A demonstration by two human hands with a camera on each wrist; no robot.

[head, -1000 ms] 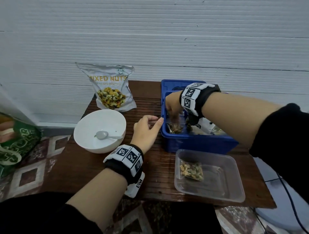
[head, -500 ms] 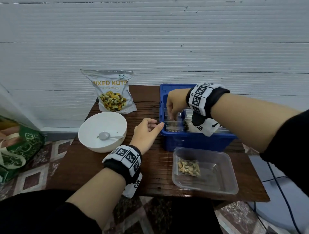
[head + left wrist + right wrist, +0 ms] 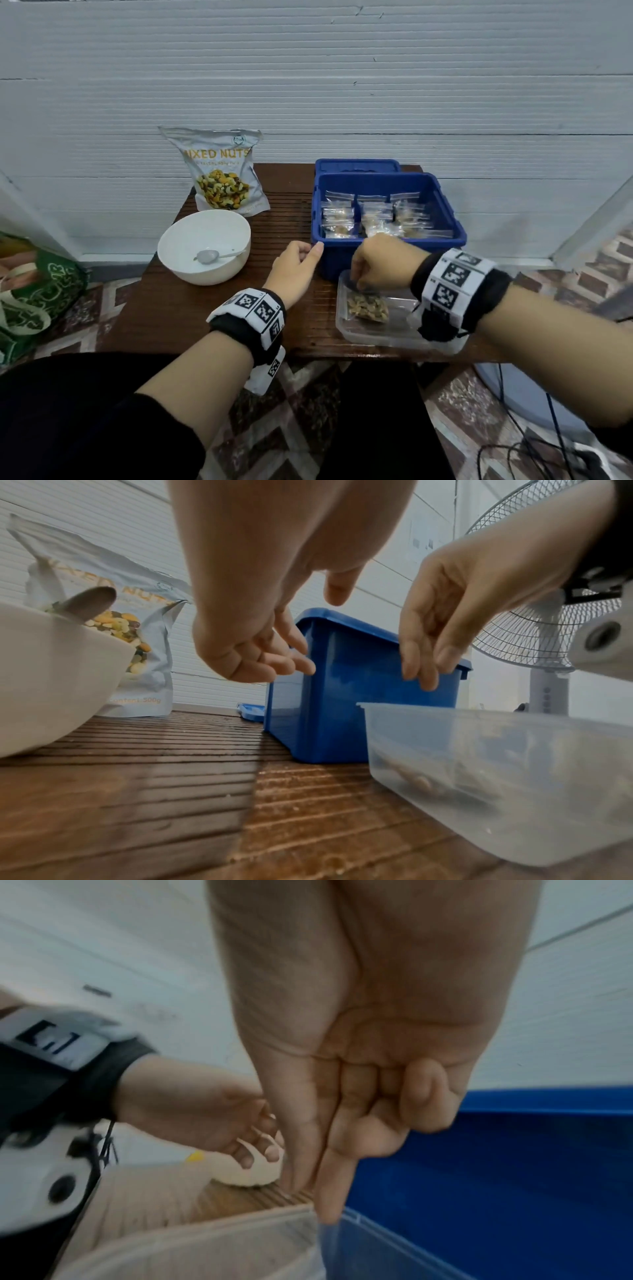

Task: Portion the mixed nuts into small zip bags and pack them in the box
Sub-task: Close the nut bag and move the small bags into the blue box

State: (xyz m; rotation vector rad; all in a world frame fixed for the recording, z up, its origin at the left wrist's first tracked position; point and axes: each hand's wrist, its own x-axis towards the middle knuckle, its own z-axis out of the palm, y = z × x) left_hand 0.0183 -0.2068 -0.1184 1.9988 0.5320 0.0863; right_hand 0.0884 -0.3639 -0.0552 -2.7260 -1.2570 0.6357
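Note:
The blue box (image 3: pixel 335 262) stands at the back right of the table and holds several filled small zip bags (image 3: pixel 373 219) in rows. In front of it is a clear plastic tray (image 3: pixel 394 337) with one filled zip bag (image 3: pixel 368 306) lying flat inside. My right hand (image 3: pixel 359 286) hangs over the tray's far left corner, thumb and two fingers pointing straight down just above that bag; in the left wrist view nothing is between them (image 3: pixel 428 669). My left hand (image 3: pixel 310 250) rests beside the box's near left corner, fingers loosely curled and empty.
The mixed nuts pouch (image 3: pixel 222 174) stands upright at the back left. A white bowl (image 3: pixel 191 246) with a spoon (image 3: pixel 209 256) sits before it. The blue lid (image 3: pixel 356 166) lies behind the box. A green bag (image 3: pixel 34 294) is on the floor to the left, and a fan (image 3: pixel 534 631) stands on the right.
My right hand has come out of the blue box and moved back toward me, to above the clear tray. The left hand has stayed by the box corner.

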